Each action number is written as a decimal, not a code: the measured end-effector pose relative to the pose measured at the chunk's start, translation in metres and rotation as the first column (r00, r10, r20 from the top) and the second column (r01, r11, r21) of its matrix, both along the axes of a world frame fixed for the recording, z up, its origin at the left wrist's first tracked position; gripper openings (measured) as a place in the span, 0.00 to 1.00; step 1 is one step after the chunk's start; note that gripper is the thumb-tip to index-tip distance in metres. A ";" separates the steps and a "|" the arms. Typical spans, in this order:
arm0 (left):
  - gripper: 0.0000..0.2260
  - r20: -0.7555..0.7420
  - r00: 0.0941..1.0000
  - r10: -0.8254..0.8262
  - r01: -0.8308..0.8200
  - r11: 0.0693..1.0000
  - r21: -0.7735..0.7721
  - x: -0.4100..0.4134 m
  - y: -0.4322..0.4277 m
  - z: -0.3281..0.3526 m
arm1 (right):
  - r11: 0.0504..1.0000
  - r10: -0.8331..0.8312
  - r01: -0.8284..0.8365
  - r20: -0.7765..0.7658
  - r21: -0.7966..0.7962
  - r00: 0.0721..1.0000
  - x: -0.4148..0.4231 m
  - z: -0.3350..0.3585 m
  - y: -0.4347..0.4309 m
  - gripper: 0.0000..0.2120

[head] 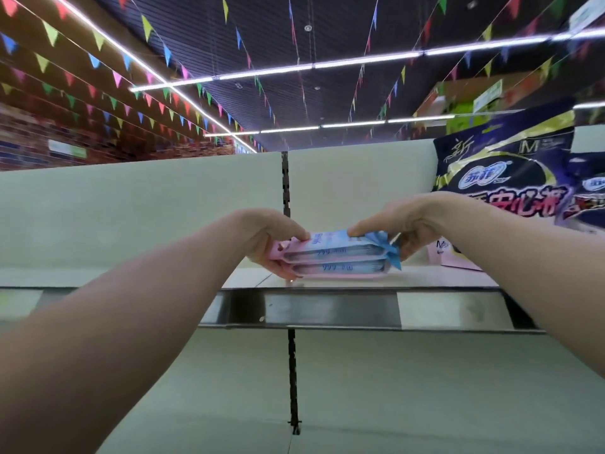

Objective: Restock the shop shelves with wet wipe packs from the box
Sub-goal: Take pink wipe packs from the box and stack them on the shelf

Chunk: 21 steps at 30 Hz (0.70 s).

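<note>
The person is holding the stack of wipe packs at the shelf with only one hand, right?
Not quite. The head view shows both hands holding the wipe packs at the shelf: the left hand grips the pink end and the right hand pinches the blue end.

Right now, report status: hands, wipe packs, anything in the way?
Left hand, right hand: each grips one end of stacked wet wipe packs. Packs low over shelf. Dark package stands right, apart.
</note>
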State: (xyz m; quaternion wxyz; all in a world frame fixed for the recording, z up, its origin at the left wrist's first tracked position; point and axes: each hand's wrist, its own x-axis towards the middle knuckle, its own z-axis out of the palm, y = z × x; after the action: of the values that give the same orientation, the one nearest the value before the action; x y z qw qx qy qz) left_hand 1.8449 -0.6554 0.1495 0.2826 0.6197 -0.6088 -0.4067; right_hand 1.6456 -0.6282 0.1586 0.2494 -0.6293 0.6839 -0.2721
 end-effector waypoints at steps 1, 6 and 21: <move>0.18 0.018 1.000 -0.002 0.001 1.000 0.018 -0.003 -0.004 0.000 | 1.000 -0.001 0.002 -0.022 0.023 1.000 -0.001 0.000 -0.007 0.21; 0.24 0.080 0.997 0.020 -0.025 0.998 0.060 -0.016 -0.034 0.003 | 0.992 0.021 -0.014 -0.053 0.127 0.998 -0.010 -0.002 -0.027 0.16; 0.41 0.715 0.588 -0.377 0.501 0.864 0.044 -0.024 -0.029 0.019 | 0.950 0.298 -0.217 -0.454 0.222 0.840 -0.006 0.012 -0.018 0.32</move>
State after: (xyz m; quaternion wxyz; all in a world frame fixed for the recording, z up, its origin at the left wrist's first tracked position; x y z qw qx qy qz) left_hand 1.8211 -0.6841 0.1682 -0.0309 0.5311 -0.8341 -0.1456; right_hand 1.6396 -0.6459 0.1702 0.1561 -0.7411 0.6529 -0.0143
